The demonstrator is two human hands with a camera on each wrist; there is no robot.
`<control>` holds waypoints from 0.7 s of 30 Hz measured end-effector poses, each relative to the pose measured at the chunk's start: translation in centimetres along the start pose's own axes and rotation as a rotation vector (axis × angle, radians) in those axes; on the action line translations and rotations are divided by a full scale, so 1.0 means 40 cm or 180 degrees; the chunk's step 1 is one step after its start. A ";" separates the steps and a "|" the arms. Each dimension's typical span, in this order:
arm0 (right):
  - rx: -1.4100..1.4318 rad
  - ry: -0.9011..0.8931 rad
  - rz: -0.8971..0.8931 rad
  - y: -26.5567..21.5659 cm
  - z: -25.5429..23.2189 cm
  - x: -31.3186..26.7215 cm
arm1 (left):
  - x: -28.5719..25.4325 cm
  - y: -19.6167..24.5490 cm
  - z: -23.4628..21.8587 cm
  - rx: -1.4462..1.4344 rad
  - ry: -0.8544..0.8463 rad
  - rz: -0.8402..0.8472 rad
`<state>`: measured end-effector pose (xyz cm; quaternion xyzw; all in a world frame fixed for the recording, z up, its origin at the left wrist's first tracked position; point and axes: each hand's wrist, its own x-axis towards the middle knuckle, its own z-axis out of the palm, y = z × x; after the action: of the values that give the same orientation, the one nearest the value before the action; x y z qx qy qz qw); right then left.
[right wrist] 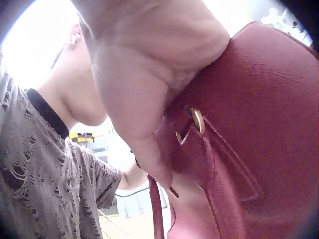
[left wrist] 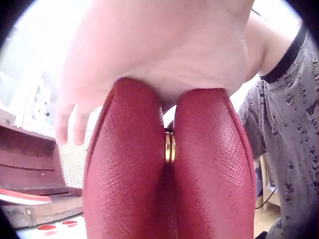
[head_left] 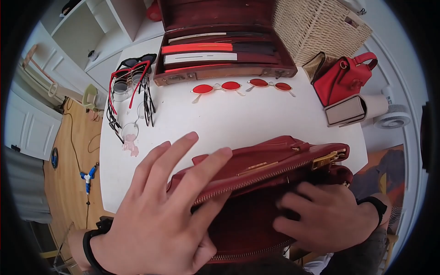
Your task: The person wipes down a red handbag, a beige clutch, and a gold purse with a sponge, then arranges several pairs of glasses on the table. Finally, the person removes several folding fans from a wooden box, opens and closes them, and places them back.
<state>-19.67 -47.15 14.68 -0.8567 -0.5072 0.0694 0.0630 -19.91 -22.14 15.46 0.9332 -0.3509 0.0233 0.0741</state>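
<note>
A dark red leather handbag point(head_left: 256, 167) lies unzipped in front of me, its mouth gaping toward me. My left hand point(head_left: 165, 206) spreads over its left end, with straight fingers across the far zipped edge and one finger dipping into the opening. In the left wrist view the palm rests on the bag's two folded end panels point(left wrist: 124, 149). My right hand point(head_left: 325, 215) reaches into the right side of the mouth, fingers bent and blurred; whether they hold anything I cannot tell. A gold zipper pull point(head_left: 324, 159) hangs by the far right corner.
Two pairs of red-tinted glasses point(head_left: 216, 87) lie beyond the bag, before an open dark red case point(head_left: 220, 73). Several more glasses point(head_left: 133, 91) sit at the left. A small red handbag point(head_left: 348, 80), a white box-like purse point(head_left: 348, 112) and a wicker basket point(head_left: 316, 30) stand at the right.
</note>
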 end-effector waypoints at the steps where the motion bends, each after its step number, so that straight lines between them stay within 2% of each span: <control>1: -0.0133 0.0109 0.0221 -0.008 0.005 0.008 | -0.003 0.004 -0.001 0.0107 0.0003 0.0079; 11: -0.0142 -0.0057 0.0268 -0.026 0.040 0.008 | -0.027 0.015 0.003 0.0050 -0.0038 0.0077; 13: -0.0455 0.0566 0.0637 -0.041 0.034 0.016 | -0.019 0.011 -0.008 0.0029 -0.0064 0.0034; 14: -0.0446 0.0563 0.0631 -0.039 0.033 0.016 | -0.012 0.000 -0.026 0.0062 -0.0220 0.0160; 16: -0.0295 0.0315 0.0441 -0.027 0.030 0.016 | -0.009 -0.003 -0.028 0.0094 -0.0394 0.0290; 17: -0.0280 0.0322 0.0451 -0.020 0.033 0.015 | -0.015 0.003 -0.016 0.0187 -0.0237 0.0246; 19: -0.0370 0.0461 0.0071 -0.005 0.040 0.012 | -0.013 0.007 -0.008 0.0274 -0.0085 0.0210; 21: -0.0359 0.0381 0.0034 0.001 0.044 0.004 | -0.001 0.009 -0.009 0.0354 -0.0303 0.0077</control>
<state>-19.89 -46.97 12.95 -0.8642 -0.5012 -0.0102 0.0445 -20.17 -22.33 15.86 0.9316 -0.3633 -0.0008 0.0050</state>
